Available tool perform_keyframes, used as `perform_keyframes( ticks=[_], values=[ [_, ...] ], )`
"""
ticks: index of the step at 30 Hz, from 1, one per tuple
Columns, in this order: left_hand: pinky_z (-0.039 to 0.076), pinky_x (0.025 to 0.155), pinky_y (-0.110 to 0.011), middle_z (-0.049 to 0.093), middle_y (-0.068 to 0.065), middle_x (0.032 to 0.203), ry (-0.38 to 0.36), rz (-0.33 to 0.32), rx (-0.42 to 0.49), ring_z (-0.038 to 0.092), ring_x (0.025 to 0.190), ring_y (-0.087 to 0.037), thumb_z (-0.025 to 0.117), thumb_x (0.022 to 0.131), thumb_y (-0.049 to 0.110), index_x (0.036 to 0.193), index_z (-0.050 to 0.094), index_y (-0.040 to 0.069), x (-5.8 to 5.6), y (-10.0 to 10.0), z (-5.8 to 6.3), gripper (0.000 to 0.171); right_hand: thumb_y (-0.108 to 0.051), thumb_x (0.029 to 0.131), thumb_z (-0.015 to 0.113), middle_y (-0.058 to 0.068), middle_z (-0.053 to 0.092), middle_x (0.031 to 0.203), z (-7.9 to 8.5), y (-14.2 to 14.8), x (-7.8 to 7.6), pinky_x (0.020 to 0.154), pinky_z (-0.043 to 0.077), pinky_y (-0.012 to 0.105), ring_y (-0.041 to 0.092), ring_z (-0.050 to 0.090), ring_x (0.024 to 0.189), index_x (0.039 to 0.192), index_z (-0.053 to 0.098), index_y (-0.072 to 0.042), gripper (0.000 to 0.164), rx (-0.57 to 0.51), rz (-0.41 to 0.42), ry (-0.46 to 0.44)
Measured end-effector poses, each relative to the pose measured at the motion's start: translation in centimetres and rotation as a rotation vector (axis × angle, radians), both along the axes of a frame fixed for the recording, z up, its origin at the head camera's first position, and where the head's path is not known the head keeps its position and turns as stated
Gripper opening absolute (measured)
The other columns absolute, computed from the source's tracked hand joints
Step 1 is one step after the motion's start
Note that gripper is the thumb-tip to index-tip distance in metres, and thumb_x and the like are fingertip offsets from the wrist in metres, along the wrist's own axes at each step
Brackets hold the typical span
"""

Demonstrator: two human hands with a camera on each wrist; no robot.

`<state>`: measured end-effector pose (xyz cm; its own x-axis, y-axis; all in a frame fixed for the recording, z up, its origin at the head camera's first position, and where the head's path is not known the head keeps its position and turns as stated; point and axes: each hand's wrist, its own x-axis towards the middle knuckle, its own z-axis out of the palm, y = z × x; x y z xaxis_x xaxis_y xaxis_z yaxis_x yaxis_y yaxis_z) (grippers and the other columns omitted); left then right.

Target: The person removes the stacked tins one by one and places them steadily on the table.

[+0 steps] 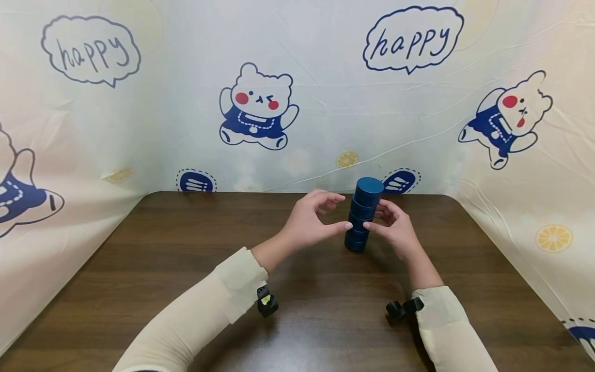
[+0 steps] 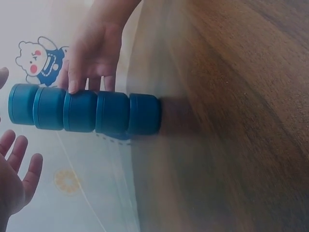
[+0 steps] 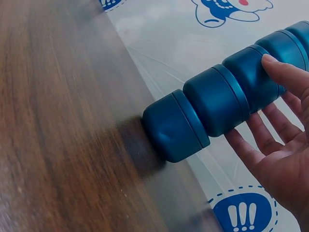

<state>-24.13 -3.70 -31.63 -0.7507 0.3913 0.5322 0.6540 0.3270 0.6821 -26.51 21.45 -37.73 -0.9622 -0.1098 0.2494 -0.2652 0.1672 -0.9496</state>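
Several blue round lidded tins point(image 1: 369, 192) stand one on another in an upright column, slightly offset at the joints. My right hand point(image 1: 396, 230) holds the column around its middle, thumb on the near side and fingers behind, as the right wrist view also shows. The lowest tin point(image 3: 173, 129) has a small dent in its side. Left of the column is my left hand point(image 1: 309, 219), fingers spread and curved loosely, with the thumb tip close to the middle tins. In the left wrist view, a gap shows between the left fingers point(image 2: 32, 176) and the upper tins point(image 2: 48, 107).
The column is near the back edge of a brown wooden table point(image 1: 186, 232). Behind it hangs a pale cloth point(image 1: 325, 103) printed with bears and lettering, which also runs along both sides. A small black camera point(image 1: 267, 302) is strapped at the left cuff, another camera point(image 1: 403, 309) at the right.
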Motion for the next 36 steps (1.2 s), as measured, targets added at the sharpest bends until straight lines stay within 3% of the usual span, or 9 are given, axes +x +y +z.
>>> perform_keyframes(
  ticks=[8,19,27,36],
  values=[
    [0.052,0.084,-0.025,0.061,0.002,0.113,0.01,0.004,-0.046,0.058,0.104,-0.018,0.084,0.078,0.033,0.123,0.064,0.014,-0.2,0.7,0.4,0.053,-0.006,0.086,0.074,0.009,0.058,0.128,0.4,-0.1,0.3,0.109,0.031,0.057,0.02,0.052,0.115,0.139,0.046,-0.003,0.06,-0.018,0.024,0.017],
    [0.054,0.087,-0.036,0.059,-0.001,0.116,-0.02,-0.002,-0.061,0.056,0.106,-0.021,0.083,0.078,0.034,0.126,0.062,0.011,-0.6,1.6,0.9,0.057,-0.011,0.086,0.076,0.011,0.058,0.128,-0.3,0.1,-0.2,0.109,0.033,0.055,0.022,0.052,0.115,0.138,0.048,-0.006,0.059,-0.009,0.015,0.03],
    [0.053,0.083,-0.026,0.059,0.0,0.117,-0.031,0.037,-0.064,0.057,0.104,-0.016,0.083,0.079,0.034,0.126,0.061,0.014,-0.7,2.3,1.3,0.055,-0.011,0.086,0.076,0.008,0.059,0.125,-0.3,0.1,-0.1,0.109,0.033,0.055,0.02,0.053,0.114,0.137,0.049,-0.007,0.058,-0.015,0.002,0.02],
    [0.053,0.084,-0.027,0.058,-0.002,0.122,-0.045,0.058,-0.058,0.057,0.106,-0.017,0.082,0.079,0.037,0.128,0.06,0.016,-1.4,2.8,1.8,0.058,-0.011,0.087,0.075,0.006,0.059,0.124,-0.2,0.0,-0.1,0.108,0.035,0.054,0.02,0.053,0.114,0.138,0.049,-0.009,0.057,-0.013,0.0,0.004]
  ],
)
